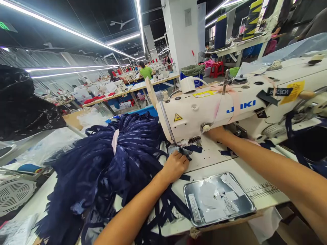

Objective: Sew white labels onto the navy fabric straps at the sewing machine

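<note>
My left hand (176,166) is at the needle area of a white sewing machine (194,112), its fingers curled down onto a dark navy fabric strip (187,153) beside the presser foot. Under the machine's arm reaches my right hand (216,133), its fingers hidden behind the machine head. A large bundle of navy fabric straps (127,146), tied with a pale pink band (115,141), lies left of the needle. Loose strap ends (176,204) trail across the table below my left wrist. Small dark fabric scraps (226,153) lie on the machine bed.
A metal tray (187,194) of white labels sits at the table's front edge. Printed ruler markings (263,190) run along that edge. Clear plastic bags (51,146) and a black bag (20,102) are at left. A person in green (146,72) sits farther back.
</note>
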`<state>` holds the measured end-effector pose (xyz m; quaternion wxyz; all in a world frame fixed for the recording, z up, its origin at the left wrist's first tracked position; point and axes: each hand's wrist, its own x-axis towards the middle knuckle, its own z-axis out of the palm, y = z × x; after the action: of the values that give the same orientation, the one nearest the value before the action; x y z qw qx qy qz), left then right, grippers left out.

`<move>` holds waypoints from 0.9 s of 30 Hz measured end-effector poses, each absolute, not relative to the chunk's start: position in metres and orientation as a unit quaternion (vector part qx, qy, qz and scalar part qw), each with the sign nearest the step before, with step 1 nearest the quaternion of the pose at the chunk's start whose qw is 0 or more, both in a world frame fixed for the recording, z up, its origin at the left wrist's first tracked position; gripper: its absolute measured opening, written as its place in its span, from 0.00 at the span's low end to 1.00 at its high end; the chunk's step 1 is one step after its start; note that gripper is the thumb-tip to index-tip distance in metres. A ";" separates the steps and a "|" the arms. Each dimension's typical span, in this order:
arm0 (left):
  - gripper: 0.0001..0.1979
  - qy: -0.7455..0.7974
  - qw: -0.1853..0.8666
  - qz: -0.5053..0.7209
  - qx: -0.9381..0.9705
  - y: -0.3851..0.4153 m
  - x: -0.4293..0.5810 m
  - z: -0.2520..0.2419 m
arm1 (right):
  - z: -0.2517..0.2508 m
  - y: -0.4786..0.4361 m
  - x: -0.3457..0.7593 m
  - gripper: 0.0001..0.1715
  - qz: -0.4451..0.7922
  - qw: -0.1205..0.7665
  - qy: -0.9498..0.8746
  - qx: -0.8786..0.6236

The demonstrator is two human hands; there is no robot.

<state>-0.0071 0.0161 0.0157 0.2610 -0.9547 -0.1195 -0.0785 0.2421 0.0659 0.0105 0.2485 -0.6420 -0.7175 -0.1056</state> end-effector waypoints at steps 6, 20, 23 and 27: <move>0.12 -0.123 0.257 -0.087 -0.955 0.004 -0.021 0.016 | 0.018 0.005 0.258 0.15 -0.181 0.064 -0.774 -0.603; 0.11 -0.145 0.250 -0.088 -0.953 0.000 -0.017 0.013 | 0.012 0.002 0.258 0.09 -0.184 0.120 -0.775 -0.593; 0.11 -0.144 0.247 -0.089 -0.954 0.000 -0.017 0.012 | 0.012 0.001 0.256 0.11 -0.218 0.100 -0.779 -0.579; 0.11 -0.143 0.252 -0.092 -0.953 0.001 -0.017 0.012 | 0.013 0.000 0.251 0.13 -0.253 0.070 -0.786 -0.559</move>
<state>-0.0170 0.0007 0.0117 0.2525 -0.9525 -0.1429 -0.0923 0.2512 -0.0003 0.0134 0.0699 -0.5595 -0.7863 -0.2525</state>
